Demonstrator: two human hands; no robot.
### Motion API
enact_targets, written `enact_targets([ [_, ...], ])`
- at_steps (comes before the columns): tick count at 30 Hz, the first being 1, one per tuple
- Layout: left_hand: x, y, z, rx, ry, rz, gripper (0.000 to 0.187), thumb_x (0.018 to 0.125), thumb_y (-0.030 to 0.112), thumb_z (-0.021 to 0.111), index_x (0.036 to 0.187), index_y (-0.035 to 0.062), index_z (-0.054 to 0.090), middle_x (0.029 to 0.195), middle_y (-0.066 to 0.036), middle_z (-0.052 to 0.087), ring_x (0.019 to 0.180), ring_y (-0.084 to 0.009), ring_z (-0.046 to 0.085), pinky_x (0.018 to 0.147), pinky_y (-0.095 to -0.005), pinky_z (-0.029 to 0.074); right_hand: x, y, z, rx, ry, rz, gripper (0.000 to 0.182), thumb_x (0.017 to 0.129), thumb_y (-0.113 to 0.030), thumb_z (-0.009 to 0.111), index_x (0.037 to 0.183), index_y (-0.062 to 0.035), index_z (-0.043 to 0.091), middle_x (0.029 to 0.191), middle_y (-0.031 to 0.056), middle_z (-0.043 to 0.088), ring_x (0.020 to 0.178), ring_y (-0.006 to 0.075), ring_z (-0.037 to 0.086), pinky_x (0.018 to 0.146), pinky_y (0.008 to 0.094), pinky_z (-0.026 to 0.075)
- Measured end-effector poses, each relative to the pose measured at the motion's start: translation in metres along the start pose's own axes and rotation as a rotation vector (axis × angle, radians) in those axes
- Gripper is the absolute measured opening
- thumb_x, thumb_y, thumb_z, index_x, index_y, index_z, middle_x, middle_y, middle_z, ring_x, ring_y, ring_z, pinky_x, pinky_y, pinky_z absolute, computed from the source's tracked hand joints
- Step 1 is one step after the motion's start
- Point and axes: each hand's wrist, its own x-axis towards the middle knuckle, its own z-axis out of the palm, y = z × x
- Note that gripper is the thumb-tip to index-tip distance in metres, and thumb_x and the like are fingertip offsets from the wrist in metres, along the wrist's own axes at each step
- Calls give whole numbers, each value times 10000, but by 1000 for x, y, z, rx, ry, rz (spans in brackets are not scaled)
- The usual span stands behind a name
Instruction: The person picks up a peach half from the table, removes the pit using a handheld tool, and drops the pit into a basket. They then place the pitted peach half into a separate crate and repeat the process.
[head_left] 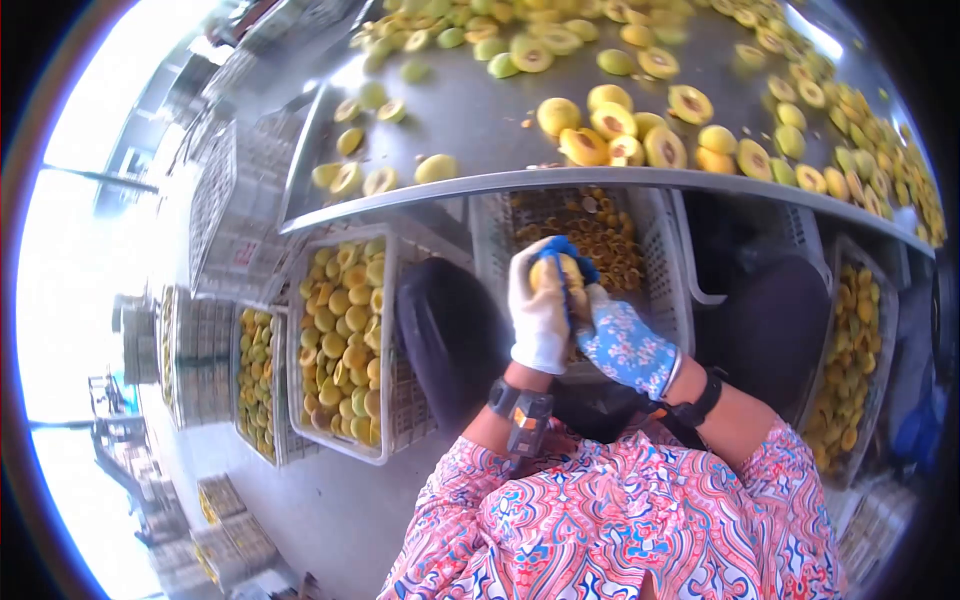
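My left hand (538, 318), in a white glove with a blue palm, is closed round a yellow peach (545, 274). Against it, from the right, presses my right hand (628, 345) in a blue floral glove. Its fingers are curled in at the fruit, and whatever they grip is hidden. Both hands are over a pale plastic crate (660, 255) between my knees, with brown-orange pits and scraps (600, 225) inside. On the metal table beyond lie several cut peach halves (613, 120), some with the pit showing.
The steel table edge (620, 178) runs across in front of my hands. To the left stands a crate of peach halves (340, 340), with another crate (257, 385) behind it. A further full crate (850, 370) is at the right. Stacked crates (235, 210) rise at the left.
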Motion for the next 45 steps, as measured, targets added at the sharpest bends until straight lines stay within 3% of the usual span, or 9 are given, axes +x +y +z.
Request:
enact_targets([
  [3,10,-23,-18,192,38,125,185,976,122,523,1136,33,545,965,-70,614,795,-140,605,706,-283,534,2,7,5,153,36,-16,261,907,-166,540,1089,16,499,849,234,648,797,438,632,720,483,506],
  [5,8,-23,-21,225,19,163,203,973,121,519,1157,39,540,960,-67,612,784,-151,620,688,-287,544,-1,6,2,552,-135,104,205,924,-155,529,1077,-23,496,751,125,613,668,337,615,619,420,504],
  [7,8,-20,-28,127,-15,107,212,971,127,526,1163,41,544,986,-66,617,833,-142,615,728,-286,537,-1,-18,-14,990,-362,449,98,958,-143,506,1047,-105,490,627,-50,451,464,102,448,430,260,398],
  [10,9,-5,-26,-23,-71,71,204,966,141,542,1147,48,562,1014,-60,631,861,-127,606,768,-277,524,0,-39,-24,1173,-430,556,43,965,-142,505,1005,-140,490,583,-61,373,402,36,324,389,192,296],
  [19,13,6,-46,-171,-323,-27,264,962,245,553,1130,43,580,949,-63,636,780,-118,606,698,-260,512,1,-22,-21,1539,-700,503,194,998,-276,471,984,-86,509,518,-88,321,340,35,280,333,221,225],
  [32,32,0,-48,-313,174,-109,248,983,307,533,905,75,573,674,1,543,567,-81,494,511,-235,414,-13,-15,1,1444,-439,236,201,1012,-299,440,1020,-100,472,519,-74,303,350,57,268,354,247,283],
  [36,19,58,-68,30,207,452,119,915,128,627,987,42,590,773,-20,598,667,-79,553,603,-230,462,-4,-2,-12,1127,-389,452,138,981,-265,500,971,-132,467,532,-78,323,361,46,273,335,218,246],
  [41,-45,134,-193,776,532,914,201,844,23,653,1043,27,630,953,-93,658,832,-153,630,742,-274,515,12,4,5,564,-281,709,108,945,-223,548,910,-179,456,561,-81,346,388,34,295,345,193,242],
  [45,-122,120,-338,1125,930,616,341,853,141,696,1158,31,592,1101,-135,600,988,-221,597,900,-332,476,13,16,10,544,-309,711,98,948,-219,543,923,-183,455,576,-70,361,407,36,321,354,187,258],
])
